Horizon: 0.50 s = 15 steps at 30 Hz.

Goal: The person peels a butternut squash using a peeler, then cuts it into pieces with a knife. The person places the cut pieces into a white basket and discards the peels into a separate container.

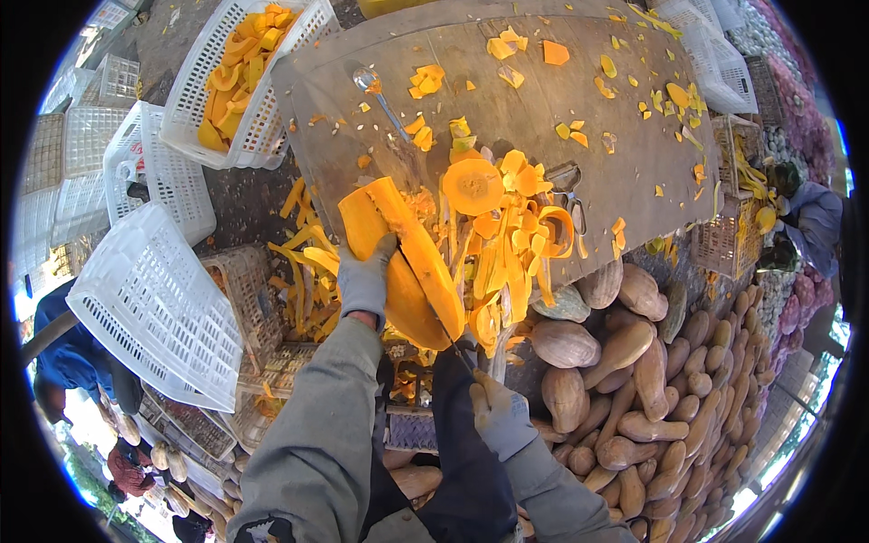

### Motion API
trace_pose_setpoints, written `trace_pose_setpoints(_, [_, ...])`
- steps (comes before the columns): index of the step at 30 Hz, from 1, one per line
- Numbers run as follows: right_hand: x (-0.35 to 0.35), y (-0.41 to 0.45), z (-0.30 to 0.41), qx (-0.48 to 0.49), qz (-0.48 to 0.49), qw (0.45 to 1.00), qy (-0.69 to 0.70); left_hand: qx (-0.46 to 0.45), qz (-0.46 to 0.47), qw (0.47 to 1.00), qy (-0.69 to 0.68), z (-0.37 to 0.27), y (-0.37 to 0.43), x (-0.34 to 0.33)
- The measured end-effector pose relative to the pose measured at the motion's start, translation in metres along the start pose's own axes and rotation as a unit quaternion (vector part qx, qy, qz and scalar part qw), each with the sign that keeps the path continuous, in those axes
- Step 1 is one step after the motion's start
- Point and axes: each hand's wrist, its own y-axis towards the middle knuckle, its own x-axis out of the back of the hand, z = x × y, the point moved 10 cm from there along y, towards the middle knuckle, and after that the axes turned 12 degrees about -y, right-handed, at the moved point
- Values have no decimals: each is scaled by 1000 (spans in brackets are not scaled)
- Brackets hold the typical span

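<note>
My gloved left hand (364, 275) grips a long peeled orange squash (404, 292), split lengthwise most of the way down. My gloved right hand (501, 412) holds a knife (464, 354) by its handle, with the blade in the split at the squash's lower end. Just beyond the squash, a round squash slice (473, 186) lies by a heap of orange peel strips (512, 248) at the near edge of a wooden table (604, 170). A peeler (569, 186) sits right of the peelings. Farther left on the table is a metal spoon (380, 95).
A white plastic crate (185, 129) of squash pieces stands left of the table. Another white crate (163, 312) is tilted at the left, near a person in blue (68, 353). Many unpeeled squashes (631, 407) cover the ground at right; another person (815, 224) is beyond.
</note>
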Motion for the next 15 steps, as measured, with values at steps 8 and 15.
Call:
trace_pose_setpoints(8, [7, 22, 15, 80, 21, 990, -112, -14, 7, 1000, 3, -7, -4, -4])
trace_pose_setpoints(15, [-64, 69, -15, 4, 29, 1000, 0, -14, 6, 1000, -6, -9, -2, 0])
